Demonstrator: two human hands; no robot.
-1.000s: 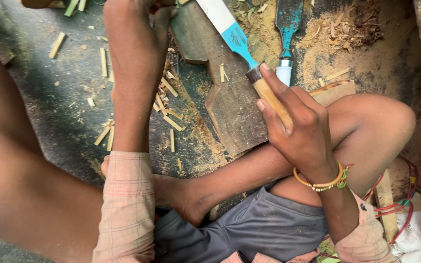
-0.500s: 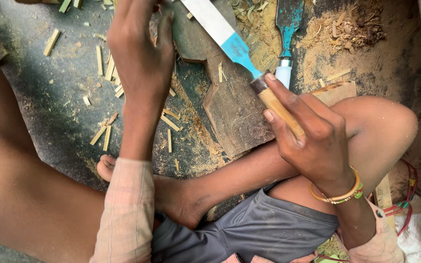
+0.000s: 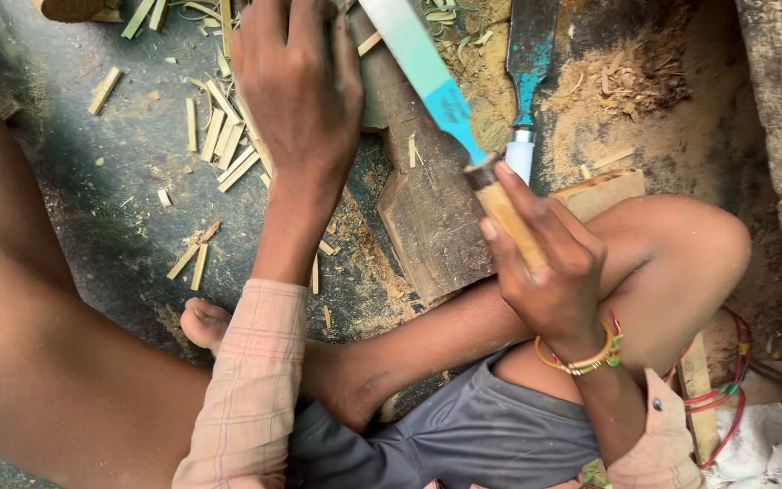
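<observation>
My right hand (image 3: 549,272) is shut on the wooden handle of a long knife (image 3: 427,77). Its pale blade, blue near the handle, slants up and to the left over a dark wooden block (image 3: 432,217) on the ground. My left hand (image 3: 296,86) is curled knuckles-up at the block's far left end. Whatever lies under its fingers is hidden. Several split bamboo slivers (image 3: 219,136) lie just left of that hand. I sit cross-legged, with my bare foot (image 3: 205,321) in front of the block.
A second tool with a blue blade and a white collar (image 3: 527,72) lies beyond the block on sawdust. A flat board (image 3: 604,190) rests by my right knee. Red cord (image 3: 726,389) and white cloth (image 3: 762,453) lie at the lower right.
My right hand has drawn the knife slightly back and down, and the blade now stands steeper over the block. My left hand stays at the block's far end.
</observation>
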